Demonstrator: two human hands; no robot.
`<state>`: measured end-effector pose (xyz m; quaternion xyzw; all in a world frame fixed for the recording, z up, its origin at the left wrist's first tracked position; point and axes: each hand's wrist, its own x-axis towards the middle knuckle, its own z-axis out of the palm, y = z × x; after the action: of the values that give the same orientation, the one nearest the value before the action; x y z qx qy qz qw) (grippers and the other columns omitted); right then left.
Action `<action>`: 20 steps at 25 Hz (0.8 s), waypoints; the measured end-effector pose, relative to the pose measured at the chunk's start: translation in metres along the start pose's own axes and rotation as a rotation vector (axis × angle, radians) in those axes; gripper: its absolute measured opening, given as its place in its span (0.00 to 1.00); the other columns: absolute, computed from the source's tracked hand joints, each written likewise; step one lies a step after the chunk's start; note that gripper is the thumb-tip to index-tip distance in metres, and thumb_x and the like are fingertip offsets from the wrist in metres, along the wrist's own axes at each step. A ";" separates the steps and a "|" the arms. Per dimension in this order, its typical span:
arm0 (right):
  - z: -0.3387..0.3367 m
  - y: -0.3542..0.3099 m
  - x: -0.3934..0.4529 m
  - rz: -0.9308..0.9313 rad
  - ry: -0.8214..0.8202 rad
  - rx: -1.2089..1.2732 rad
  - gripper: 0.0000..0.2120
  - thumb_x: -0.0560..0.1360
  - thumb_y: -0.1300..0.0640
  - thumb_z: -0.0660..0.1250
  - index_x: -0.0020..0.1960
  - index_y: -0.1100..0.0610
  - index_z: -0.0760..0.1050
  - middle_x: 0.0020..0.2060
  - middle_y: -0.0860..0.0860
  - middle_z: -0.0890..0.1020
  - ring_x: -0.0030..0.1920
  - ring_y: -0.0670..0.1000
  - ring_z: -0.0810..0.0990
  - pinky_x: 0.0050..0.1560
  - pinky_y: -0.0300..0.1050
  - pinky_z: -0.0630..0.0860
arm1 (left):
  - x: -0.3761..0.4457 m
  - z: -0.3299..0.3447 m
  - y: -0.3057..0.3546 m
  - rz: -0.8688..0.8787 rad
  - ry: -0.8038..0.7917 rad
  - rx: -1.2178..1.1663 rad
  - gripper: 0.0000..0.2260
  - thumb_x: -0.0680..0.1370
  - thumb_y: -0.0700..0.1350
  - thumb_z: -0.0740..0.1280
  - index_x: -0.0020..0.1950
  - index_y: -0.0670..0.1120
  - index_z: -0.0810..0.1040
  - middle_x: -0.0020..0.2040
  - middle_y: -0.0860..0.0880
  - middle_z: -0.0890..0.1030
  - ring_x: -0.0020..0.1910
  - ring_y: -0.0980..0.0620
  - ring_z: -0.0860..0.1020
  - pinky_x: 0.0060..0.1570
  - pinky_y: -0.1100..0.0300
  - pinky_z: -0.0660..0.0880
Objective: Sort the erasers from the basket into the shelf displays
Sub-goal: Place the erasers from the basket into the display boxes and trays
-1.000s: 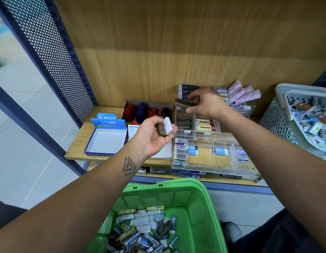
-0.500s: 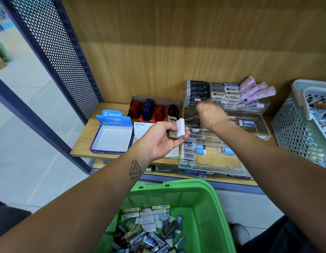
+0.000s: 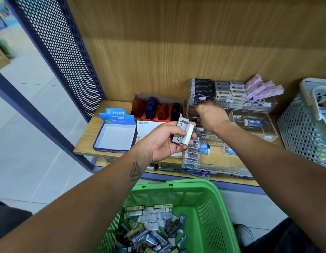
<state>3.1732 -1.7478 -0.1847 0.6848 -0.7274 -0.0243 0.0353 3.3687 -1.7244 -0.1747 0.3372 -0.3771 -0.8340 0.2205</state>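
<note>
Left hand (image 3: 165, 141) grips two erasers (image 3: 182, 132) side by side, upright — one in a printed sleeve, one white. Just past its fingertips the right hand (image 3: 211, 115) reaches into the clear display (image 3: 253, 125), knuckles toward the camera; its fingers are curled, but whether they hold anything I cannot tell. Below both wrists sits the green basket (image 3: 209, 207), full of loose erasers. Left of the left hand lies an open Pilot box (image 3: 114, 136) — beyond it, a tray of stamps (image 3: 158, 110).
</note>
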 end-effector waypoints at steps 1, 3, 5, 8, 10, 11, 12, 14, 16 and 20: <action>0.002 0.000 0.000 0.008 0.009 0.012 0.07 0.76 0.66 0.67 0.51 0.58 0.75 0.42 0.54 0.76 0.41 0.55 0.74 0.42 0.47 0.74 | 0.000 -0.001 0.000 -0.005 -0.008 0.001 0.19 0.78 0.32 0.58 0.68 0.37 0.76 0.46 0.40 0.82 0.39 0.46 0.81 0.37 0.59 0.75; 0.004 -0.002 -0.001 0.025 0.024 -0.014 0.07 0.75 0.68 0.67 0.49 0.58 0.76 0.38 0.53 0.76 0.38 0.55 0.74 0.39 0.45 0.71 | 0.000 -0.002 -0.001 -0.012 -0.017 0.003 0.19 0.79 0.33 0.57 0.68 0.37 0.75 0.45 0.40 0.83 0.38 0.46 0.81 0.35 0.60 0.76; 0.004 -0.004 -0.002 0.037 0.031 -0.021 0.07 0.75 0.68 0.67 0.48 0.57 0.76 0.35 0.52 0.74 0.36 0.54 0.74 0.38 0.45 0.70 | 0.001 -0.003 -0.001 -0.013 -0.015 0.008 0.19 0.79 0.33 0.57 0.68 0.37 0.75 0.45 0.41 0.83 0.37 0.47 0.80 0.34 0.61 0.75; 0.002 -0.004 0.001 0.049 0.033 -0.007 0.06 0.76 0.65 0.68 0.49 0.57 0.75 0.39 0.53 0.75 0.40 0.54 0.74 0.39 0.46 0.72 | 0.003 -0.009 -0.003 -0.019 0.013 0.002 0.19 0.79 0.34 0.57 0.68 0.37 0.76 0.45 0.41 0.83 0.37 0.48 0.80 0.33 0.61 0.74; 0.002 -0.003 0.001 0.054 0.034 0.007 0.05 0.76 0.65 0.67 0.49 0.57 0.75 0.42 0.55 0.77 0.42 0.55 0.75 0.41 0.48 0.75 | 0.005 -0.013 -0.004 -0.027 0.035 -0.008 0.19 0.78 0.34 0.57 0.67 0.37 0.76 0.46 0.41 0.82 0.37 0.48 0.79 0.32 0.62 0.74; 0.003 -0.003 0.000 0.057 0.033 0.006 0.05 0.77 0.65 0.67 0.49 0.57 0.75 0.42 0.55 0.77 0.42 0.55 0.75 0.42 0.48 0.75 | 0.005 -0.015 -0.005 -0.029 0.046 -0.015 0.18 0.78 0.34 0.57 0.67 0.38 0.76 0.46 0.41 0.82 0.37 0.48 0.79 0.32 0.62 0.75; 0.002 -0.004 -0.001 0.056 0.035 -0.008 0.05 0.77 0.65 0.67 0.49 0.57 0.74 0.41 0.55 0.76 0.41 0.55 0.75 0.41 0.48 0.74 | 0.006 -0.016 -0.006 -0.030 0.055 -0.020 0.18 0.78 0.34 0.58 0.67 0.38 0.76 0.46 0.41 0.82 0.36 0.48 0.79 0.31 0.62 0.75; 0.001 -0.006 -0.001 0.044 0.029 -0.051 0.06 0.76 0.67 0.66 0.47 0.57 0.74 0.38 0.54 0.73 0.39 0.56 0.73 0.39 0.46 0.71 | 0.006 -0.016 -0.007 -0.029 0.062 -0.019 0.18 0.78 0.34 0.58 0.67 0.38 0.77 0.46 0.41 0.82 0.36 0.48 0.80 0.31 0.62 0.75; -0.002 -0.008 0.000 0.036 0.010 -0.075 0.07 0.75 0.68 0.66 0.45 0.57 0.74 0.36 0.54 0.73 0.38 0.56 0.73 0.38 0.45 0.70 | 0.007 -0.016 -0.008 -0.029 0.063 -0.015 0.19 0.78 0.34 0.58 0.66 0.38 0.77 0.45 0.41 0.82 0.36 0.48 0.80 0.31 0.62 0.75; 0.001 -0.009 0.002 0.020 -0.010 -0.049 0.05 0.76 0.65 0.67 0.49 0.56 0.75 0.40 0.54 0.77 0.39 0.56 0.75 0.41 0.47 0.75 | 0.008 -0.015 -0.010 -0.030 0.068 -0.013 0.17 0.78 0.34 0.58 0.65 0.39 0.78 0.46 0.41 0.82 0.37 0.47 0.79 0.32 0.61 0.74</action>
<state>3.1823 -1.7499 -0.1868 0.6765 -0.7335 -0.0451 0.0488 3.3734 -1.7308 -0.1929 0.3695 -0.3588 -0.8277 0.2229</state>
